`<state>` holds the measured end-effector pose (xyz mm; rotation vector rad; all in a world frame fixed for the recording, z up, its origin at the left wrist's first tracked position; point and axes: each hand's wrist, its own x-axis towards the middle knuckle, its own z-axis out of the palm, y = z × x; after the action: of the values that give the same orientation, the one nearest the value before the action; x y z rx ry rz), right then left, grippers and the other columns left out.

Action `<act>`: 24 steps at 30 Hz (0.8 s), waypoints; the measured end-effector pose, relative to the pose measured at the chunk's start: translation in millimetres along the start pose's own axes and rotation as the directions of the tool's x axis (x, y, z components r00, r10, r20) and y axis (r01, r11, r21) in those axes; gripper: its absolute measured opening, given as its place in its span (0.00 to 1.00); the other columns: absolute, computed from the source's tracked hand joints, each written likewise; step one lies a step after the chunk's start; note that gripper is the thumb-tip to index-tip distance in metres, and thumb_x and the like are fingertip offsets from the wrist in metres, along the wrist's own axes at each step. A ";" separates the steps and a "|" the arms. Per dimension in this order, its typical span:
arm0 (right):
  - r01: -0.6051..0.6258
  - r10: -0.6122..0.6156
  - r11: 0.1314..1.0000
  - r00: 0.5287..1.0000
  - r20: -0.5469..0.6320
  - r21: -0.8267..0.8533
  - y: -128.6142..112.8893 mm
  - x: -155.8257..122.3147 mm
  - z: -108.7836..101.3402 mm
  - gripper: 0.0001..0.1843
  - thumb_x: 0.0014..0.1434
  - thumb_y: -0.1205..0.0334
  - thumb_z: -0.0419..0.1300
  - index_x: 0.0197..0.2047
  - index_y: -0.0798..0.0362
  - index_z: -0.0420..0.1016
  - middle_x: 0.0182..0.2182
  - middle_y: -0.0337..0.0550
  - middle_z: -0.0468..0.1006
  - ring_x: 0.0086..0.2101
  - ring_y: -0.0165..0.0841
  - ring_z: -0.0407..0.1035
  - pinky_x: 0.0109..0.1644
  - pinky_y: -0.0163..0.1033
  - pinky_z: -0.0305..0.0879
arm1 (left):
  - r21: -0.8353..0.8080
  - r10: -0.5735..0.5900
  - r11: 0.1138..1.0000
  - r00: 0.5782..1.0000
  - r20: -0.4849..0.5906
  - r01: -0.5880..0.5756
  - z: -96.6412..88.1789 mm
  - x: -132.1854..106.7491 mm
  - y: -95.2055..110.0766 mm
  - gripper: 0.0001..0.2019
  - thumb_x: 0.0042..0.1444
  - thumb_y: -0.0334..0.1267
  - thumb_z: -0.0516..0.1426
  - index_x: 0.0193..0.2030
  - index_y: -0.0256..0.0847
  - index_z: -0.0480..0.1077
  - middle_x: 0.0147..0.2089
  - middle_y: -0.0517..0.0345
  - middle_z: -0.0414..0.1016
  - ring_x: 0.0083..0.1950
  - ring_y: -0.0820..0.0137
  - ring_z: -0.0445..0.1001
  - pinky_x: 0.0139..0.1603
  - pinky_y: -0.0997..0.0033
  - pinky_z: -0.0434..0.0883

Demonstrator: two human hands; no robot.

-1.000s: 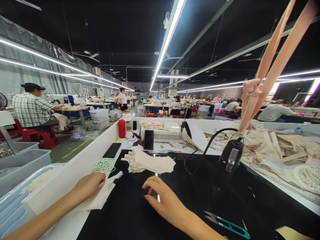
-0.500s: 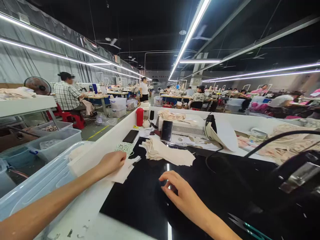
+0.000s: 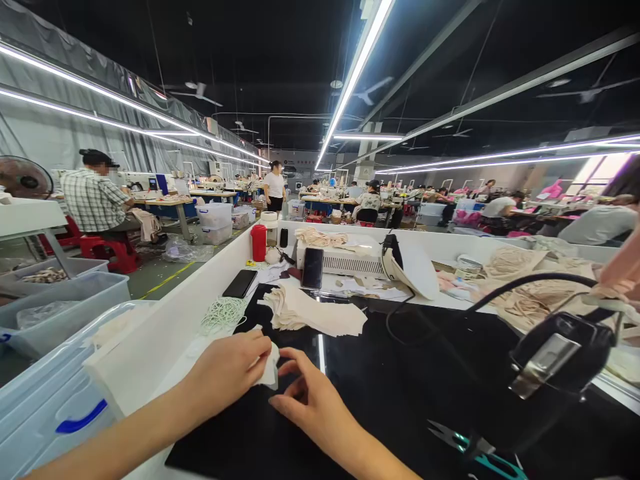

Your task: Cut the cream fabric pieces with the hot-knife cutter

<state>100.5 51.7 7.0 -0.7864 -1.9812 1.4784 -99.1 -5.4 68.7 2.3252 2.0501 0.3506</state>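
My left hand (image 3: 231, 368) is closed on a small pale fabric piece (image 3: 271, 369), which sticks out past its fingers above the black board (image 3: 390, 400). Just to the right, my right hand (image 3: 313, 397) has thumb and fingers apart, its fingertips close to the fabric's edge with nothing visible between them. Beyond both hands lies a fanned stack of cream fabric pieces (image 3: 315, 310). A tangle of pale green cord (image 3: 223, 315) rests left of that stack, on the white tabletop.
Teal-handled thread snips (image 3: 473, 448) and a dark clamp-like device with a metal plate (image 3: 550, 360) are at the right. Two phones (image 3: 313, 268), a red container (image 3: 259, 243) and a white vented unit (image 3: 345, 261) stand at the back. Plastic bins (image 3: 70, 300) sit left, with people at sewing tables beyond.
My left hand has moved right and nearer, bringing a fabric piece over the black board. My right hand has shifted slightly left toward it. The view has turned to the right.
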 end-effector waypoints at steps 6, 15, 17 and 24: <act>0.285 -0.308 0.934 0.948 -0.081 -0.215 5.5 -8.1 -6.3 0.40 0.56 0.80 0.55 0.65 0.34 0.66 0.52 0.37 0.74 0.39 0.27 0.72 0.43 0.36 0.70 | -0.290 0.013 0.957 1.000 -0.016 -0.017 -5.7 0.1 19.6 0.09 0.65 0.38 0.52 0.37 0.45 0.72 0.37 0.64 0.75 0.35 0.69 0.72 0.38 0.69 0.63; 0.441 -0.595 0.720 0.790 -0.149 -0.536 -2.5 -14.7 -16.5 0.24 0.56 0.74 0.71 0.52 0.45 0.76 0.54 0.47 0.74 0.49 0.39 0.73 0.49 0.42 0.74 | -0.657 -0.009 0.745 0.987 0.158 0.112 -7.4 3.6 28.9 0.09 0.61 0.44 0.56 0.35 0.43 0.75 0.30 0.66 0.70 0.31 0.71 0.64 0.31 0.72 0.59; 0.459 -0.656 0.657 0.739 -0.154 -0.598 -8.2 -15.9 -19.2 0.18 0.57 0.69 0.73 0.48 0.45 0.77 0.53 0.47 0.75 0.49 0.40 0.73 0.50 0.43 0.74 | -0.699 -0.006 0.700 0.980 0.201 0.147 -5.7 4.3 29.6 0.10 0.59 0.45 0.58 0.35 0.42 0.74 0.29 0.66 0.68 0.30 0.72 0.61 0.30 0.72 0.57; 0.537 -0.678 0.645 0.731 -0.082 -0.544 -18.0 -23.6 -27.4 0.11 0.63 0.62 0.70 0.48 0.46 0.77 0.47 0.44 0.79 0.46 0.37 0.75 0.50 0.41 0.73 | -0.847 0.077 0.501 0.966 0.247 0.176 6.7 3.8 32.6 0.10 0.56 0.45 0.61 0.34 0.40 0.70 0.28 0.68 0.61 0.31 0.72 0.55 0.31 0.72 0.53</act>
<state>133.9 48.3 29.4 -0.3874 -2.1110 0.4306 -65.6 -5.2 68.0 1.5413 1.2930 0.8071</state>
